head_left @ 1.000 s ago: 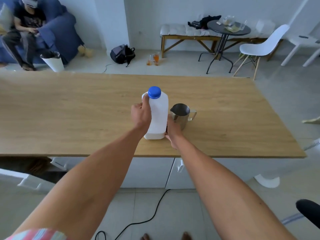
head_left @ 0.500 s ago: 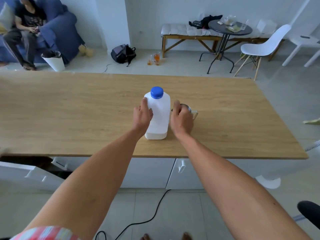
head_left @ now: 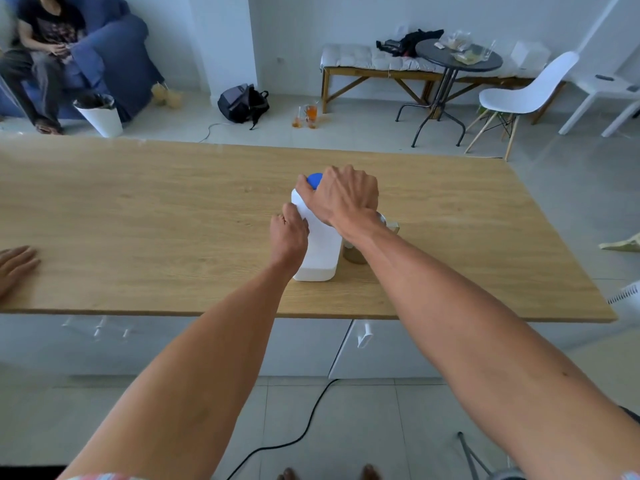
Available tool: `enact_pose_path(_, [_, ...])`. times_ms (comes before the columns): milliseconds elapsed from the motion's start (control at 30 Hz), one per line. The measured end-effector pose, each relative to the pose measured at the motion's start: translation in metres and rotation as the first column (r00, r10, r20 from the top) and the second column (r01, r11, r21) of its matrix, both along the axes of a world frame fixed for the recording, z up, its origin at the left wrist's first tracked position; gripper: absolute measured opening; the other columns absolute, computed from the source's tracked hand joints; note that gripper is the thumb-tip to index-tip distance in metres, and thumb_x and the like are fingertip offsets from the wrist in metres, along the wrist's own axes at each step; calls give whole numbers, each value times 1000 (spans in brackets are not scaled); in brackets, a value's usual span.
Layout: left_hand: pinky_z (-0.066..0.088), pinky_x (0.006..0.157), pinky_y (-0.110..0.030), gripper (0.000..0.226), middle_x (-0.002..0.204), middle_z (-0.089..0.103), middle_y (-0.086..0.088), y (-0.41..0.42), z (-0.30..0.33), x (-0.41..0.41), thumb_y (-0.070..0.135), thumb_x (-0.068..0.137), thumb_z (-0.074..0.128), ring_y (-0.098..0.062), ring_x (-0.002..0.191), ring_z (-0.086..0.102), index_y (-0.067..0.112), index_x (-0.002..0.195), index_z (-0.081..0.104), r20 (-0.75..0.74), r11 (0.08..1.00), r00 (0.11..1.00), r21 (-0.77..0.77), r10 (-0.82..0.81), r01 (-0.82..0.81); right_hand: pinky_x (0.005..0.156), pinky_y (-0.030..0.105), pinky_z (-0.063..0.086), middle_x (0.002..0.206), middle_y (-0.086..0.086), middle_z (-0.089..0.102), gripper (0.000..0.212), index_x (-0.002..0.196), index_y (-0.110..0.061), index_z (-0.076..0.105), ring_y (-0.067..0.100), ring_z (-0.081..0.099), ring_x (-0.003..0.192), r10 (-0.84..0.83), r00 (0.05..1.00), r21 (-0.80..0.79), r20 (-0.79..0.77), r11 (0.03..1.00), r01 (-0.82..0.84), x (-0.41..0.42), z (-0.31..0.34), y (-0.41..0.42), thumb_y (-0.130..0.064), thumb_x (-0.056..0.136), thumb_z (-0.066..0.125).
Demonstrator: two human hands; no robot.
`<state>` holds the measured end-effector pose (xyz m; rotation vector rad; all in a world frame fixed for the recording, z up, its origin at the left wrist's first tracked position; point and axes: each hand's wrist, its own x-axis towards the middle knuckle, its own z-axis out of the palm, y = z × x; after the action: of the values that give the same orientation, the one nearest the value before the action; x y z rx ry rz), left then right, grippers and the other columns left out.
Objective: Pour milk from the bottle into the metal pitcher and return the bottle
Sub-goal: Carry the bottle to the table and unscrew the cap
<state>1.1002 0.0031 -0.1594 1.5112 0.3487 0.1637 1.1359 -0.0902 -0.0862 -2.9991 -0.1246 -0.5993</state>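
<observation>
The small shiny metal pitcher [head_left: 356, 252] is mostly hidden behind the right forearm; only its lower body and a bit of its handle show. The round blue cap [head_left: 314, 180] is half covered by the right hand [head_left: 341, 199], whose fingers curl closed over it from above. The left hand [head_left: 289, 233] wraps the left side of the tall white plastic milk bottle [head_left: 320, 251], which stands upright toward the near edge of the light wooden counter [head_left: 138, 220], the pitcher just beside it on the right. Half a second ago the right hand sat lower, by the pitcher; now it is up on the cap.
</observation>
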Motion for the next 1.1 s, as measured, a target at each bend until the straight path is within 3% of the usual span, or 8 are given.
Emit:
enact_pose_path(100, [22,47,-27,48,51,27,10,-2,-1,1,16,96,32,-12,51,22,27,50,25,2,1000,1000,16,16,-16,43,26,17,49,-2,35,62,51,-17,35,16,30,38,95,995,39,19,995,-95,5,-1,-7,-63,92,44])
enact_pose_path(200, [23,43,-23,42,51,26,9,-4,-1,3,16,96,33,-11,48,21,23,55,22,1,999,999,12,41,-41,43,26,19,47,-3,37,63,49,-15,35,16,31,37,166,986,97,-5,982,-165,11,-3,-12,-61,91,46])
enact_pose_path(400, [19,50,-31,41,53,27,5,-4,-1,5,14,96,32,-15,53,20,22,57,22,5,1000,1000,-2,31,-31,43,25,25,44,-3,33,61,49,-16,32,18,31,37,289,957,167,-37,946,-279,19,-3,-18,-58,90,50])
enact_pose_path(733, [21,44,-25,52,49,25,10,-11,0,5,15,96,33,-12,50,21,26,46,23,-13,998,998,-8,69,-69,44,27,16,42,-6,23,62,48,-17,23,14,19,39,399,917,205,-3,898,-390,24,-4,-24,-52,89,56])
enact_pose_path(867, [21,41,-22,53,47,24,11,-10,1,6,14,95,33,-12,49,21,26,45,23,-10,997,997,0,81,-81,45,27,19,43,-4,25,58,49,-16,26,18,21,41,440,898,168,-24,887,-430,28,-2,-29,-56,85,47])
enact_pose_path(1033, [22,40,-22,52,46,28,9,-12,1,6,12,95,34,-11,46,22,25,46,24,-15,992,992,-1,126,-126,47,26,21,50,-4,30,55,54,-16,28,22,28,47,508,862,175,-8,849,-499,33,-5,-33,-48,89,56])
enact_pose_path(1100, [23,40,-22,54,46,30,9,-14,2,5,13,95,34,-11,47,23,25,43,26,-11,991,991,0,135,-135,50,28,26,56,-4,34,47,62,-13,36,23,35,51,545,838,152,-25,831,-535,35,-4,-36,-50,87,51])
